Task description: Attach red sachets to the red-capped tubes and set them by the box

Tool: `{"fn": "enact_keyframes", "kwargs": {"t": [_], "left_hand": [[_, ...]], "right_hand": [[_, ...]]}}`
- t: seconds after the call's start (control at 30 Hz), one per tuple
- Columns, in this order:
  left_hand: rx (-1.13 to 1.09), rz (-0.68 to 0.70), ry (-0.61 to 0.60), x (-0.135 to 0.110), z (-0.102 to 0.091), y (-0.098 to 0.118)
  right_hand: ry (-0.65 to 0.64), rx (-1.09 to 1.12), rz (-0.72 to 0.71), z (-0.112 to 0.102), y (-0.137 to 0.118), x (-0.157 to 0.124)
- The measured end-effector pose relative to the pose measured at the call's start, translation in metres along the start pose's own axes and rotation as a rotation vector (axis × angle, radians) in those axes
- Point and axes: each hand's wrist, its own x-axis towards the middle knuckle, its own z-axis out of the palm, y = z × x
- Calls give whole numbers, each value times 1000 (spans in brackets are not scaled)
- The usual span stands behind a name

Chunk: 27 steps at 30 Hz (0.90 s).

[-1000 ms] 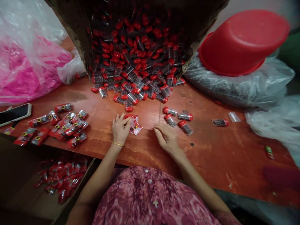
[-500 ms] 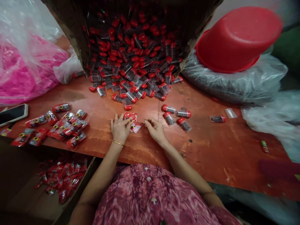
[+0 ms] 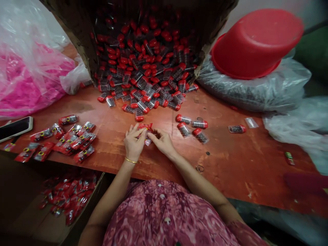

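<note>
My left hand (image 3: 133, 141) rests on the red-brown table (image 3: 230, 160) with its fingers curled over a small red packet (image 3: 145, 126). My right hand (image 3: 162, 141) meets it from the right, fingertips pinching the same packet. Just beyond lie three red-capped clear tubes (image 3: 192, 126), loose on the table. A tipped cardboard box (image 3: 77, 37) at the back spills a heap of red-capped tubes (image 3: 143, 78) toward my hands. A pile of filled red packets (image 3: 66, 138) lies to the left.
A phone (image 3: 15, 128) lies at the far left edge. Pink plastic bags (image 3: 28, 75) are at the back left. An upturned red basin (image 3: 256, 44) sits on a clear sack (image 3: 256, 92) at the back right. An open carton (image 3: 46, 215) with more packets stands below the table.
My right hand has moved left from near the loose tubes and closed on the packet under my left hand. The left hand has stayed in place.
</note>
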Motion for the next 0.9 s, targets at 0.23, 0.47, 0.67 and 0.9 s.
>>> {"fn": "enact_keyframes", "kwargs": {"t": [0.23,0.47,0.67,0.9], "left_hand": [[-507,-336,-169,-7,-13,21],[-903,-710,-349,-10,-10,37],[-863,-665,-237,-12,3,42],[-928,-785,-284,-3,2,37]], "right_hand": [[76,-31,-104,-1,-13,-3],[46,-147,-167,-12,-13,-15],[78,-352,-222,-31,-16,-25],[404,-1129,-197,-102,-7,-18]]}}
